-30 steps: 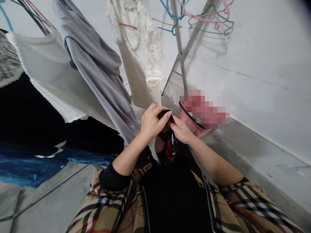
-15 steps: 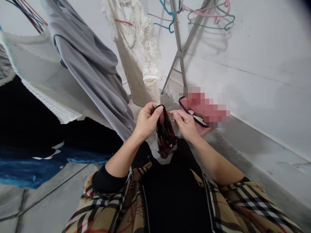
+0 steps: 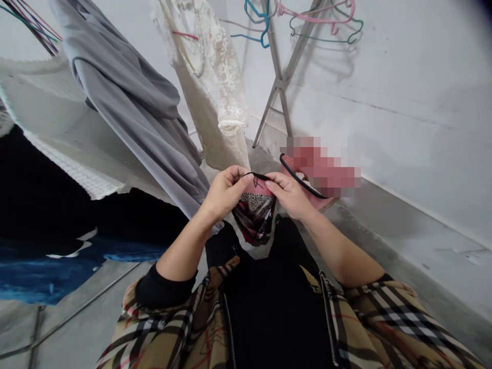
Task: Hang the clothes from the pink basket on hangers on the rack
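Between my hands hangs a small pair of underpants (image 3: 254,212), pink at the top with a black waistband and a small black bow, and dark-patterned below. My left hand (image 3: 227,192) pinches the left part of the waistband between thumb and fingers. On the other side, my right hand (image 3: 287,193) grips the right part of the same band. The waistband is stretched level between them, and the cloth hangs down above my lap.
A pink basket (image 3: 303,182) with a black rim stands on the floor by the wall, partly pixelated. A grey garment (image 3: 126,102), a white lace garment (image 3: 219,87) and dark clothes hang at left. Coloured hangers (image 3: 265,31) hang on a metal rack (image 3: 282,82) behind.
My right hand has taken hold of the waistband's right side. The underpants, bunched and narrow before, are now spread wide with the pink front showing. My left hand has shifted slightly left.
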